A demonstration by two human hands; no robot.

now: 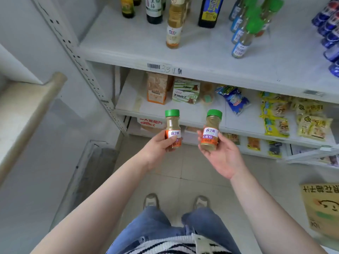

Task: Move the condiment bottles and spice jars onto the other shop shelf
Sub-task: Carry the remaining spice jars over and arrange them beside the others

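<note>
My left hand (159,146) grips a small spice jar (172,125) with a green cap and an orange label, held upright. In my right hand (224,158) sits a second green-capped spice jar (211,131), tilted slightly right. Both jars hang in front of the lower shelves, below the upper white shelf (128,52). On that shelf stand a pale condiment bottle (174,26), a dark bottle with a yellow and blue label (211,13), dark bottles at the back left (154,10), and several green-capped bottles with blue labels (244,33).
Blue cans (330,33) crowd the shelf's right end. The shelf below holds snack boxes (157,90) and yellow packets (293,116). A perforated upright post (82,70) stands at left, a cardboard box (322,208) lies at lower right, and my feet stand on tiled floor.
</note>
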